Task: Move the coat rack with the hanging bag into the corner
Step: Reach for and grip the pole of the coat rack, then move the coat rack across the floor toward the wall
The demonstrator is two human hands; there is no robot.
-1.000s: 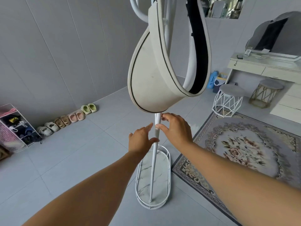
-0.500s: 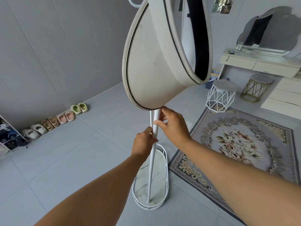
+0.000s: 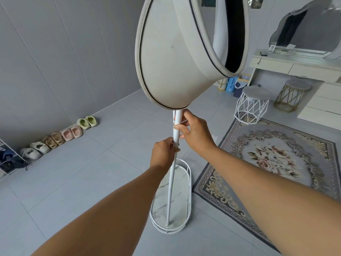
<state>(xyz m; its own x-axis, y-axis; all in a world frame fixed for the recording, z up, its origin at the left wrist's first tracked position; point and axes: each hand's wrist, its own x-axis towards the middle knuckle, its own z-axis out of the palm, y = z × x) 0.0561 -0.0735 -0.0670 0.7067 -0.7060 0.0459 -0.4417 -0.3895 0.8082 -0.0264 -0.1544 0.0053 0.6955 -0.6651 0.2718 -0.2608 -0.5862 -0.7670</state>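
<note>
White coat rack [image 3: 171,182] gripped in both our left hand [image 3: 163,152] and right hand [image 3: 195,133], bag [image 3: 177,58] hanging, we judge the move to the corner not yet made.

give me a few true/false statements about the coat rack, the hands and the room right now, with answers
1. Both hands grip the coat rack pole. True: the left hand holds it lower down and the right hand higher up.
2. The bag lies on the floor. False: it hangs from the rack, above the hands.
3. The rack's oval base sits on the rug. False: it is over the grey tile, beside the rug's edge.
4. A row of shoes lines the wall at left. True.
5. The white wire stool is tipped over. False: it stands upright near the rug's far corner.
</note>
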